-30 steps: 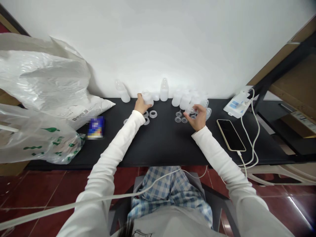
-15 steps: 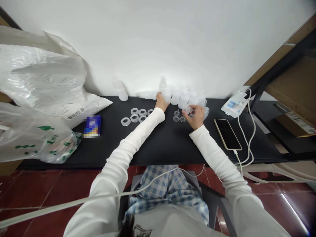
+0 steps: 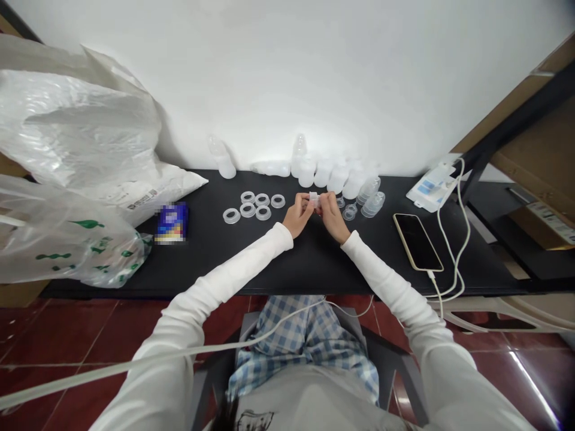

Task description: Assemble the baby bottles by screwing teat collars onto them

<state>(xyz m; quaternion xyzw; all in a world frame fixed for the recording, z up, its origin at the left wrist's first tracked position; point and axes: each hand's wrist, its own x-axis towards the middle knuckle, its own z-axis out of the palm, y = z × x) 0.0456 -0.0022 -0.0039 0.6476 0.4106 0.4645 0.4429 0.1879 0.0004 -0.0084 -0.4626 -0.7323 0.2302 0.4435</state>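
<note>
In front of the row of bottles, my left hand (image 3: 298,215) and my right hand (image 3: 333,216) meet over the table. Fingers of both are closed around a small translucent plastic piece (image 3: 314,197), mostly hidden by them. Behind them stand several frosted baby bottles (image 3: 338,178), without caps. To the left lie several translucent screw rings (image 3: 248,209). Just right of my right hand are small clear discs (image 3: 349,212), partly hidden. Beyond those are clear dome caps (image 3: 372,205).
A capped bottle (image 3: 221,158) stands at the back left, and another bottle (image 3: 271,168) lies by the wall. Plastic bags (image 3: 76,137) and a blue packet (image 3: 172,222) occupy the left. A phone (image 3: 417,242), its cable (image 3: 458,251) and a white box (image 3: 432,188) lie right.
My left hand has come away from the bottles toward me, and my right hand has moved left. They now meet on one small translucent piece.
</note>
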